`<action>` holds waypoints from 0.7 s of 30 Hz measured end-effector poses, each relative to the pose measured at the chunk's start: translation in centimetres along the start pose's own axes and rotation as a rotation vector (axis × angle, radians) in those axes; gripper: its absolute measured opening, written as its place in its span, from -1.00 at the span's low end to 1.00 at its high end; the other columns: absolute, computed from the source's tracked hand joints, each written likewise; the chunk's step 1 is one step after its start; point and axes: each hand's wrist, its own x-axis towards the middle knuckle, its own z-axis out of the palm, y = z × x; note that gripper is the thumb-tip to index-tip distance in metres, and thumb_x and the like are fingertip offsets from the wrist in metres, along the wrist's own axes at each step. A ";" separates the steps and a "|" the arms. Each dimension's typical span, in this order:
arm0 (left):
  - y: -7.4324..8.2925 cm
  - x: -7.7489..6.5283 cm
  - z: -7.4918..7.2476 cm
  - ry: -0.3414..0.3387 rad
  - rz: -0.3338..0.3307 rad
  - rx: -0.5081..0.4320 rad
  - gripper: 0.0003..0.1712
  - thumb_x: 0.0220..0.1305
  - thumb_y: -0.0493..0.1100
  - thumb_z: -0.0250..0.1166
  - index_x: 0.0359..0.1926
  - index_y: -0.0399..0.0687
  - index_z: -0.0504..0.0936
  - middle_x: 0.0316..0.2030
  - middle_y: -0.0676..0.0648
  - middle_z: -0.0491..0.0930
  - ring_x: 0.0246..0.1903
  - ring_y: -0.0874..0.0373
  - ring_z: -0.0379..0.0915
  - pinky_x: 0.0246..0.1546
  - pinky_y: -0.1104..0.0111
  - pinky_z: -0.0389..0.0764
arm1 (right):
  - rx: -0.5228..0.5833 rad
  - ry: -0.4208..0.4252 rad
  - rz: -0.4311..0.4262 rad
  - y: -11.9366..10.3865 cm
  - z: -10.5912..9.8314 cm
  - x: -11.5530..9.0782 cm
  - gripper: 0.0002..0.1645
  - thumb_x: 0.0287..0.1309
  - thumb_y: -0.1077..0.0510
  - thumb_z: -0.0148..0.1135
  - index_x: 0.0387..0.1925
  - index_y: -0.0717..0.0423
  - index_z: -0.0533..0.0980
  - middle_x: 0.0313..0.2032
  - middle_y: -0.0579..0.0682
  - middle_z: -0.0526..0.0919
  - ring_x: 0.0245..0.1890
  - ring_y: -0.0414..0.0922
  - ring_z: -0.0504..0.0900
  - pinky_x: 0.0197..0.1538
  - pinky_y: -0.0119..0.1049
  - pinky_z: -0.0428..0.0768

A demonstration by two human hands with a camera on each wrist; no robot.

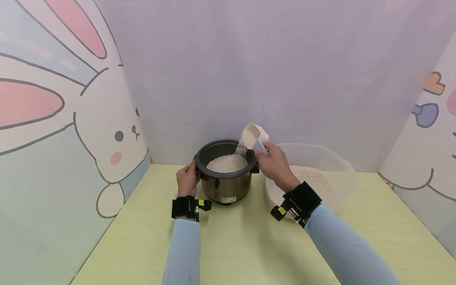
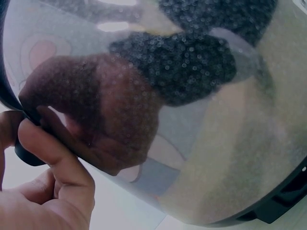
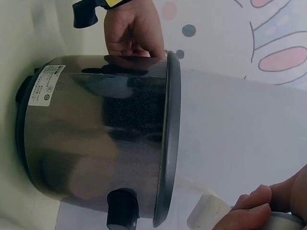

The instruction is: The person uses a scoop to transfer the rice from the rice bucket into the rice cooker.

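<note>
The pale yellow-green bench (image 1: 228, 245) supports a rice cooker (image 1: 226, 188) and, to its right, a translucent tub (image 1: 324, 158), apparently plastic.

The bare left hand (image 1: 187, 181) pinches with bent fingers, its forearm in a light-blue fabric sleeve (image 1: 186, 251) reaching nearly straight forward. The bare right hand (image 1: 276, 164) grips with curled fingers, its forearm, in a matching light-blue fabric sleeve (image 1: 347, 243), slanting inward from the lower right. A wide black strap (image 1: 183, 207) wraps the left wrist, another black strap (image 1: 304, 200) the right.
</note>
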 end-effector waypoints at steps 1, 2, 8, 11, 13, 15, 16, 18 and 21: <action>0.0 0.0 0.0 -0.003 0.001 -0.003 -0.69 0.44 -0.03 0.33 -0.24 -0.24 0.72 -0.45 -0.03 0.53 -0.51 0.21 0.44 -0.45 0.46 0.52 | -0.011 -0.001 0.000 0.0 0.1 0.0 -0.54 0.52 0.18 -0.01 0.31 0.33 0.41 0.09 0.29 0.52 -0.09 0.12 0.47 -0.15 -0.14 0.46; 0.0 0.0 0.0 -0.006 0.003 -0.006 -0.69 0.44 -0.03 0.34 -0.26 -0.23 0.72 -0.46 -0.03 0.53 -0.52 0.21 0.43 -0.45 0.45 0.52 | -0.025 0.000 0.001 0.1 0.1 0.0 -0.53 0.52 0.17 -0.01 0.32 0.33 0.41 0.09 0.30 0.52 -0.08 0.12 0.48 -0.14 -0.13 0.46; 0.0 0.2 0.0 -0.003 0.001 -0.006 -0.69 0.43 -0.02 0.34 -0.28 -0.21 0.73 -0.46 -0.02 0.54 -0.51 0.21 0.43 -0.45 0.46 0.51 | -0.079 0.011 -0.013 0.4 0.5 -0.1 -0.53 0.54 0.18 -0.03 0.34 0.32 0.36 0.08 0.31 0.52 -0.04 0.16 0.49 -0.07 -0.05 0.47; -0.1 0.1 0.0 -0.001 -0.003 0.003 -0.69 0.45 -0.03 0.32 -0.25 -0.23 0.71 -0.45 -0.03 0.52 -0.51 0.21 0.44 -0.45 0.46 0.52 | -0.098 0.022 -0.028 0.7 0.7 -0.2 -0.57 0.54 0.19 -0.04 0.29 0.33 0.38 0.04 0.30 0.53 -0.05 0.16 0.49 -0.04 -0.02 0.46; -0.1 0.0 0.0 -0.001 0.001 0.008 -0.68 0.45 -0.04 0.31 -0.24 -0.25 0.70 -0.45 -0.03 0.52 -0.51 0.21 0.44 -0.45 0.46 0.53 | -0.104 0.027 -0.043 0.9 0.8 -0.2 -0.57 0.54 0.20 -0.04 0.29 0.34 0.39 0.04 0.31 0.53 -0.04 0.17 0.49 -0.01 0.00 0.45; -0.1 0.0 -0.1 -0.003 0.006 0.007 -0.68 0.45 -0.04 0.32 -0.25 -0.26 0.70 -0.45 -0.04 0.52 -0.51 0.21 0.44 -0.45 0.46 0.53 | -0.110 0.029 -0.060 1.1 1.0 -0.2 -0.57 0.53 0.20 -0.04 0.29 0.34 0.38 0.08 0.33 0.53 0.00 0.19 0.49 0.04 0.04 0.45; -0.1 0.0 -0.1 -0.004 0.009 0.007 -0.68 0.45 -0.04 0.32 -0.26 -0.26 0.70 -0.45 -0.03 0.52 -0.52 0.21 0.44 -0.46 0.46 0.52 | -0.113 0.028 -0.071 1.2 1.1 -0.2 -0.55 0.54 0.20 -0.04 0.31 0.35 0.37 0.11 0.34 0.53 0.03 0.20 0.50 0.06 0.06 0.46; -0.1 0.0 -0.1 -0.009 0.015 0.000 -0.69 0.44 -0.05 0.33 -0.30 -0.23 0.71 -0.47 -0.03 0.52 -0.53 0.21 0.43 -0.47 0.46 0.51 | -0.124 0.025 -0.094 1.3 1.3 -0.1 -0.54 0.54 0.21 -0.04 0.33 0.36 0.35 0.15 0.36 0.52 0.07 0.21 0.51 0.10 0.10 0.46; -0.1 0.0 -0.1 -0.017 0.024 -0.017 -0.70 0.43 -0.05 0.34 -0.38 -0.18 0.72 -0.50 -0.02 0.52 -0.55 0.21 0.42 -0.50 0.46 0.49 | -0.138 0.013 -0.113 1.4 1.6 -0.2 -0.52 0.55 0.22 -0.05 0.37 0.36 0.31 0.18 0.39 0.51 0.11 0.23 0.52 0.13 0.13 0.47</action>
